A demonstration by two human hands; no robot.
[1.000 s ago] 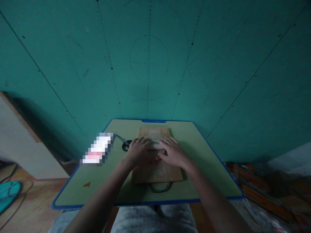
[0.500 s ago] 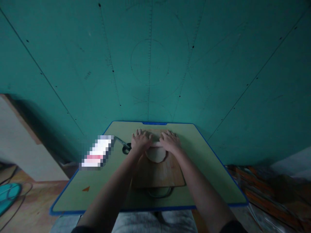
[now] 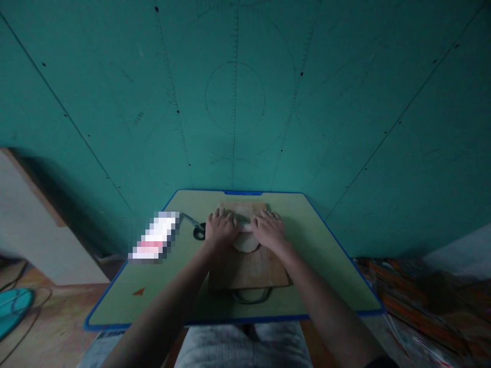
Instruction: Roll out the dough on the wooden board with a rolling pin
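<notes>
A pale rolling pin (image 3: pixel 245 228) lies across a round, flat piece of dough (image 3: pixel 246 243) on a wooden cutting board (image 3: pixel 249 273). My left hand (image 3: pixel 221 227) grips the pin's left end, its fingers bent over it. At the other end my right hand (image 3: pixel 268 227) is closed round the pin in the same way. Only the short middle of the pin shows between the hands. The dough's near edge is visible, while its far part is covered by the pin and hands.
Black-handled scissors (image 3: pixel 198 231) lie just left of my left hand. Farther left is a blurred-out phone-like object (image 3: pixel 155 236), with a small orange triangular piece (image 3: pixel 138 292) nearer me. The blue-edged table (image 3: pixel 318 276) stands against a green wall (image 3: pixel 245 102).
The rolling pin and both hands have come slightly towards me over the dough. My fingers, stretched forward before, are now more curled. Less of the dough shows.
</notes>
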